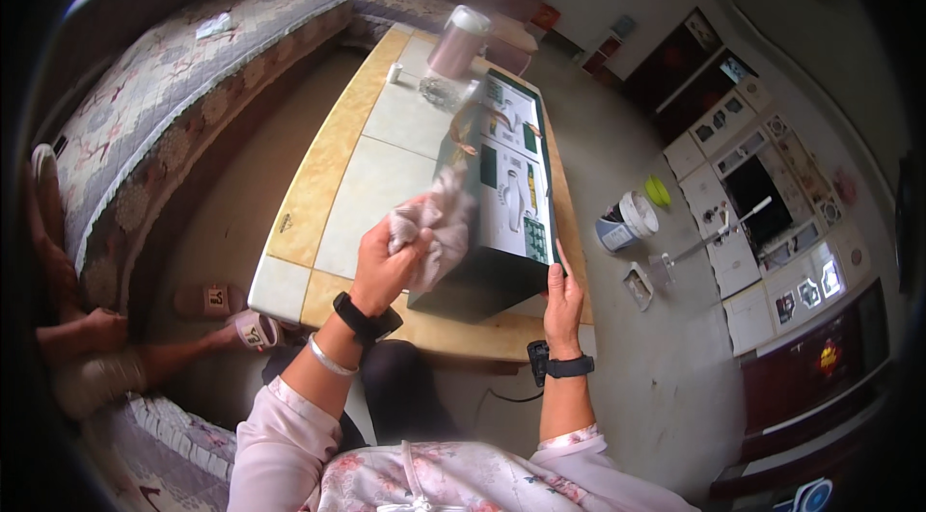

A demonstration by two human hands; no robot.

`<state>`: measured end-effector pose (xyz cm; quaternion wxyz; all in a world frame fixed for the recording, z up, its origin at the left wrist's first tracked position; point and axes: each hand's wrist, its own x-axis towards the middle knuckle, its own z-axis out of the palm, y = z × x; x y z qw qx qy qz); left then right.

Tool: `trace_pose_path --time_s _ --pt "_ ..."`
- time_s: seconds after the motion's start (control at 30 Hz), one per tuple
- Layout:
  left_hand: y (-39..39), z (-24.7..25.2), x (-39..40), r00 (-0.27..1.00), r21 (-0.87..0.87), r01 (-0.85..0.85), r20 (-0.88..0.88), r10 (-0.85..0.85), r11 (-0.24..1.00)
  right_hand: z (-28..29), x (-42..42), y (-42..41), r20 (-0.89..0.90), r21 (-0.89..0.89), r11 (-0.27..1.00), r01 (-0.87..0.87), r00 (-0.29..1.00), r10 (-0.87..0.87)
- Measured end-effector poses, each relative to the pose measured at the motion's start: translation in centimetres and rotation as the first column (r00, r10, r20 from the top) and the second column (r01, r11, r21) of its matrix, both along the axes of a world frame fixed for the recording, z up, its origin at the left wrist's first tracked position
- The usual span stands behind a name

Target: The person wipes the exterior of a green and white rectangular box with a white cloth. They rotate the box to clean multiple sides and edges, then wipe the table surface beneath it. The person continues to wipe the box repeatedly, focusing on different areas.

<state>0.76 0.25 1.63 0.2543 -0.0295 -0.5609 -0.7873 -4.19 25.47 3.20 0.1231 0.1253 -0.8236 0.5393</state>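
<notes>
My left hand (389,262) clutches a crumpled pale pink cloth (434,226), partly blurred, against the near left side of a large dark green carton (463,280). The carton lies on a tile-topped coffee table (387,172), its white printed face (512,201) upward. Brown cord handles (463,139) rise from its left side. At the carton's near right corner, my right hand (564,299) holds the edge, thumb on top and fingers along the outer side. Both wrists wear dark bands.
A pink thermos jug (459,42), a clear glass dish (440,92) and a small white cup (394,72) stand on the far tabletop. Left is a quilted sofa (181,71) with a seated person's legs (173,353). A bucket (615,230) and dustpan (638,286) occupy the right floor.
</notes>
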Motion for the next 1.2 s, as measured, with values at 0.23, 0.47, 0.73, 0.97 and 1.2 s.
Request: trace_pose_path --time_s 0.23,0.47,0.73,0.97,1.2 --pt "3.7 1.0 3.1 0.856 -0.489 -0.278 -0.517 -0.018 0.827 -3.8 8.4 1.3 0.220 0.021 0.955 -0.297 0.933 0.286" --pt "5.9 2.9 3.2 0.816 -0.830 0.025 -0.305 -0.490 0.558 -2.0 9.0 0.1 0.239 -0.931 0.358 0.066 0.852 0.465" --pt "4.5 4.8 -1.8 0.968 -0.954 -0.249 -0.253 -0.002 0.167 -0.7 5.6 -3.0 -0.676 -0.033 0.986 0.164 0.723 -0.143" --pt "6.0 4.6 -2.0 0.966 -0.951 -0.259 -0.252 0.063 0.169 -8.2 4.0 -5.4 -0.599 0.217 0.964 0.152 0.801 0.009" --pt "5.8 4.4 -2.0 0.961 -0.945 -0.277 -0.273 0.047 0.171 -11.9 4.8 -6.2 -0.633 0.425 0.877 0.225 0.766 0.110"
